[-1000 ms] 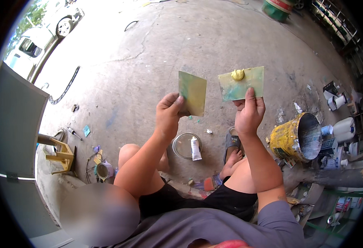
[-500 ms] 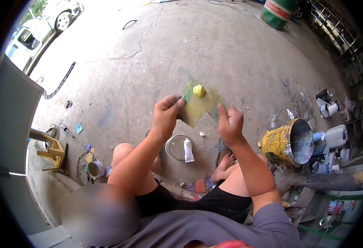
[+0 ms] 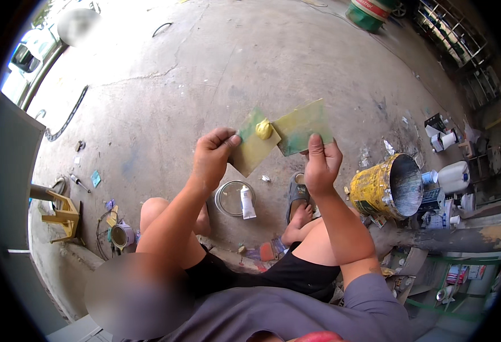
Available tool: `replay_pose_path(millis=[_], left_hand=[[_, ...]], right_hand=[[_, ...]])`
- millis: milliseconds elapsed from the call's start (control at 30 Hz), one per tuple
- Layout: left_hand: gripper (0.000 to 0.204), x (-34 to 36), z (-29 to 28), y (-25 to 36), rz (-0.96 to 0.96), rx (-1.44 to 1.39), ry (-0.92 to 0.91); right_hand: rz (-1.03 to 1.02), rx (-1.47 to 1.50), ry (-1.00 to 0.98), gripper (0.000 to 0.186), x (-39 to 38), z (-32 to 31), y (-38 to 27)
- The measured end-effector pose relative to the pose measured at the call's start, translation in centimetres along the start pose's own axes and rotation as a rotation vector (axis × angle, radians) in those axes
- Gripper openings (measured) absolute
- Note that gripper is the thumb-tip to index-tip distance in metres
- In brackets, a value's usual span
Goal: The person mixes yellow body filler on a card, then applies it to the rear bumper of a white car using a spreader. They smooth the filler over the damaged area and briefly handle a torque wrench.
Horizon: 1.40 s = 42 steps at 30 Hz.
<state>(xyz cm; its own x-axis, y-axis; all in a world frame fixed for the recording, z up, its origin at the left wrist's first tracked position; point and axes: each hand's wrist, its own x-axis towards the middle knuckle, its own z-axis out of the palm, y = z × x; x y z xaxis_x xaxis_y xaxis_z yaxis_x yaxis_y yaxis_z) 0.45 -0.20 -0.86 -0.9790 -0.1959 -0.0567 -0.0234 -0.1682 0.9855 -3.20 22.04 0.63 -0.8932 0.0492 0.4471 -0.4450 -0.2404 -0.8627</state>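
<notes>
My left hand (image 3: pixel 212 153) pinches a thin, translucent yellow-green plastic spreader (image 3: pixel 250 155) by its left edge, thumb on top. A lump of yellow putty (image 3: pixel 263 129) sits near that spreader's upper right edge. Between the thumb and fingers of my right hand (image 3: pixel 323 165) is a second translucent green-yellow spreader (image 3: pixel 303 126), its face turned toward me. Its left edge is right beside the lump; whether it touches I cannot tell. Below them, a white tube (image 3: pixel 247 202) rests across a round tin (image 3: pixel 227 198) on the floor between my feet.
A paint-stained yellow bucket (image 3: pixel 379 185) lies tipped at the right, near white jugs (image 3: pixel 453 176) and litter. To the left are a small yellow wooden stool (image 3: pixel 65 216) and a tin can (image 3: pixel 122 235). A green and red drum (image 3: pixel 370 12) stands far back on the concrete floor (image 3: pixel 205 68).
The right-hand spreader has turned from a steep tilt to show its broad face and swung upward beside the lump. The putty stays on the left spreader. The whole view has shifted slightly.
</notes>
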Motion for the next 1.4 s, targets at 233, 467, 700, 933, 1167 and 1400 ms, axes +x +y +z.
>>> replay_pose_path(millis=[233,467,700,933,1167,1400], left_hand=[[0.021,0.2,0.0,1.6,-0.116,-0.304,-0.036],[0.021,-0.6,1.1,-0.2,-0.057,-0.034,0.019],[0.021,-0.8,1.7,0.1,-0.052,-0.133,0.056],[0.018,-0.6,0.8,1.2,-0.048,-0.249,0.008],[0.019,-1.4,2.1,0.5,-0.102,-0.197,0.025],[0.018,-0.6,1.0,0.1,0.008,0.131,-0.022]], right_hand=[[0.299,-0.518,-0.455,0.033,-0.4,-0.3,-0.1],[0.061,0.018,-0.004,0.028,0.7,-1.9,0.6],[-0.017,-0.432,-0.319,0.029,-1.6,-0.3,0.4],[0.014,-0.007,0.079,0.027,0.5,-1.0,-0.1],[-0.086,-0.278,-0.220,0.030,-2.0,-1.9,0.7],[-0.136,0.025,-0.070,0.030,-1.3,-0.9,0.6]])
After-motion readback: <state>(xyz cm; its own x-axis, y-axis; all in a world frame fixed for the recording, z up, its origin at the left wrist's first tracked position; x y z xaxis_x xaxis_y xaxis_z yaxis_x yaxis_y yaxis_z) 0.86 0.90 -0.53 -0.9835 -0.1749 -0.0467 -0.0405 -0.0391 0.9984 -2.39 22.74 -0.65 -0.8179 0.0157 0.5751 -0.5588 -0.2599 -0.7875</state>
